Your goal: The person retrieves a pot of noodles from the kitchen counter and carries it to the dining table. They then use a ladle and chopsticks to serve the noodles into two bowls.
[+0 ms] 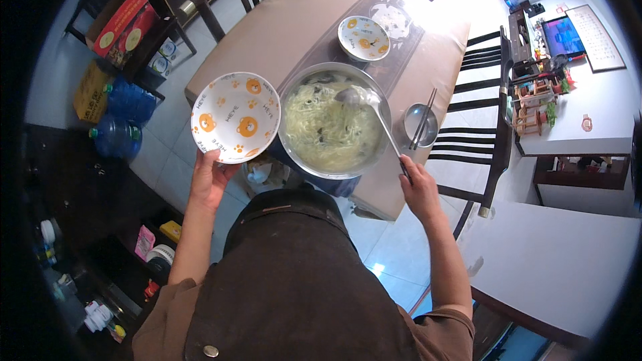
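My left hand [211, 176] grips the near rim of a white bowl [231, 140] printed with orange bears and paws, tilted so that its bare inside faces me. Right of it, a large round metal pot [385, 145] on the table holds noodles in pale broth [326, 130] with dark bits. My right hand [420, 186] is closed around the dark handle of a metal ladle [382, 121], whose head rests in the noodles at the pot's upper right. A second bear-print bowl [363, 38] stands just beyond the pot.
A small metal bowl [412, 119] with chopsticks [425, 119] across it sits by the right edge of the beige-covered table [266, 42]. A dark wooden chair [496, 125] stands along that edge. Blue water jugs [118, 135] are on the floor at left.
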The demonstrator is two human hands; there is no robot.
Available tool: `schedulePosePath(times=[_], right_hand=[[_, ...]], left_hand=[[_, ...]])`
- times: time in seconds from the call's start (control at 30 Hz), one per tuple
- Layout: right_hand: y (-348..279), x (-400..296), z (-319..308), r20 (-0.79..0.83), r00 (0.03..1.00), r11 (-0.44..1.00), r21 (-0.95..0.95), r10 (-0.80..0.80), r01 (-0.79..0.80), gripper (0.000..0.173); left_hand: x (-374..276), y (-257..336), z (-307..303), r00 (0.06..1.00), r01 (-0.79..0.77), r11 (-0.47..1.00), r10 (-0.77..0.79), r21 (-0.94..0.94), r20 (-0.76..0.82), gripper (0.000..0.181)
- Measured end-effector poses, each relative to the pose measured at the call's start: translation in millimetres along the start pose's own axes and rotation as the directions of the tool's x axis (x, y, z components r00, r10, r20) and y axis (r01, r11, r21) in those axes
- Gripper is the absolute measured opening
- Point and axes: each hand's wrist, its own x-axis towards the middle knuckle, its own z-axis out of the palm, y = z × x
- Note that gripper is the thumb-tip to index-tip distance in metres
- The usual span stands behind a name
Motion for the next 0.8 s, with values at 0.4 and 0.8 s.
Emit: schedulePosePath(times=[0.4,0.8], right_hand=[[100.0,18.2,57.6,-0.277,0.946,0.984,-0.101,-0.170,0.147,0.026],[193.6,112.6,44.7,-0.191,0.973,0.990,-0.086,-0.130,0.115,0.003]], left_hand=[[-10.8,-7.2,33.0,0.998,0.014,0.996,-0.019,-0.087,-0.058,0.054],[-29.7,-20.5,78.0,0.988,-0.042,0.977,0.009,-0.208,-0.156,0.056]])
